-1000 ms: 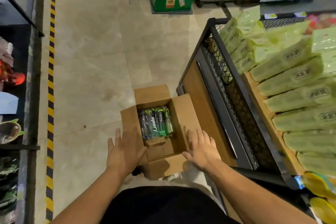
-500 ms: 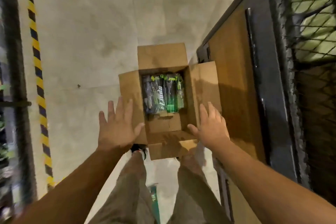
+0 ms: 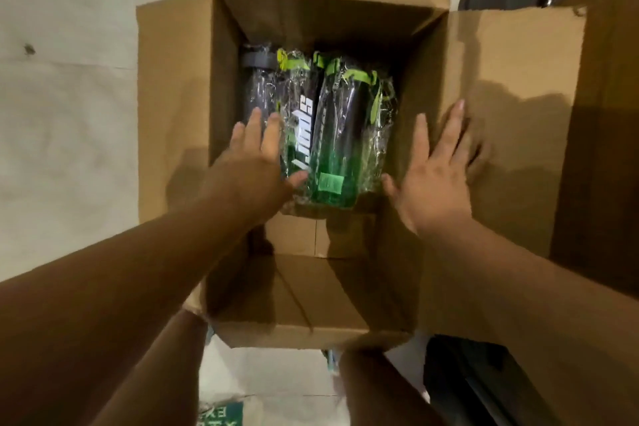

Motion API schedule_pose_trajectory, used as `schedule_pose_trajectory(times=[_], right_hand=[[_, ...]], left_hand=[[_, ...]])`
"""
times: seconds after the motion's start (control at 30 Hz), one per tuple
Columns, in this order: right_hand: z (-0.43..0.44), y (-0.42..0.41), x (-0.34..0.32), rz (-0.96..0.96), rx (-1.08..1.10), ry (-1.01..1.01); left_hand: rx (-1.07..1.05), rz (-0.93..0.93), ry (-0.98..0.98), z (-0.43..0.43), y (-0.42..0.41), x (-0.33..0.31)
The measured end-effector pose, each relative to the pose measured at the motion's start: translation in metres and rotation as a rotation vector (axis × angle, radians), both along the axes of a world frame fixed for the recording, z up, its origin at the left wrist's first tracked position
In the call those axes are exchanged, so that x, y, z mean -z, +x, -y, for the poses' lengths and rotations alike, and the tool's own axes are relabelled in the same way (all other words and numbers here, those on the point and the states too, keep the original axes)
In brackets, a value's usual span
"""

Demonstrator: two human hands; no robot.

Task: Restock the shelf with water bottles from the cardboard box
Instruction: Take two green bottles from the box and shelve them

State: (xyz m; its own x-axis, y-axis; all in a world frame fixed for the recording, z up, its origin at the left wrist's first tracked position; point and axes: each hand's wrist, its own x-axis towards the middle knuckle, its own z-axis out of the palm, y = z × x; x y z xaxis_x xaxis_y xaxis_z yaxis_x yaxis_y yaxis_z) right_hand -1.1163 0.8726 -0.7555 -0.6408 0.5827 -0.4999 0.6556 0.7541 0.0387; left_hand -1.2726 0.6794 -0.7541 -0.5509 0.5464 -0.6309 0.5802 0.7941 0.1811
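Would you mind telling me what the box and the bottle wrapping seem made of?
The box: brown cardboard, matte, with folded, creased flaps. The wrapping: apparently thin clear plastic film, glossy, since it crinkles and glints over the bottles.

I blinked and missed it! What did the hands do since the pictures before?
The view has dropped much closer to the cardboard box. The left hand moved forward into the box and now lies, fingers straight, over the wrapped water bottles. The right hand moved forward to the right flap, fingers spread. Neither has gripped anything. The bottles stay lying in the box, flaps open.
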Motion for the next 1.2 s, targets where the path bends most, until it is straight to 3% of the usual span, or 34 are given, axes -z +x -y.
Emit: schedule_pose_trajectory(times=[0.17, 0.23, 0.4, 0.57, 0.7, 0.9, 1.07, 1.13, 1.2], right_hand=[[0.005, 0.006, 0.025, -0.137, 0.040, 0.121], [0.005, 0.006, 0.028, -0.143, 0.019, 0.141], [0.005, 0.006, 0.031, -0.159, 0.035, 0.145], [0.010, 0.002, 0.027, -0.177, 0.076, 0.117], [0.028, -0.010, 0.031, -0.236, 0.150, -0.047], [0.032, -0.018, 0.027, -0.189, 0.215, -0.043], [0.036, -0.033, 0.003, -0.131, -0.114, 0.019], [0.046, -0.054, 0.003, -0.169, -0.077, -0.187], [0.055, -0.080, 0.018, -0.125, 0.218, -0.456]], left_hand=[[-0.629, 0.112, 0.091, -0.026, -0.008, 0.059], [-0.715, 0.075, 0.053, -0.038, -0.015, 0.071], [-0.642, -0.007, -0.095, -0.053, -0.018, 0.084], [-0.461, -0.121, -0.012, -0.030, -0.018, 0.088], [-0.516, -0.021, 0.023, -0.018, -0.049, 0.082], [-0.625, 0.253, 0.157, -0.008, -0.074, 0.060], [-0.816, 0.502, 0.422, 0.019, -0.052, 0.016], [-0.803, 0.492, 0.486, 0.036, -0.031, -0.009], [-0.768, 0.470, 0.544, 0.053, -0.016, -0.027]])
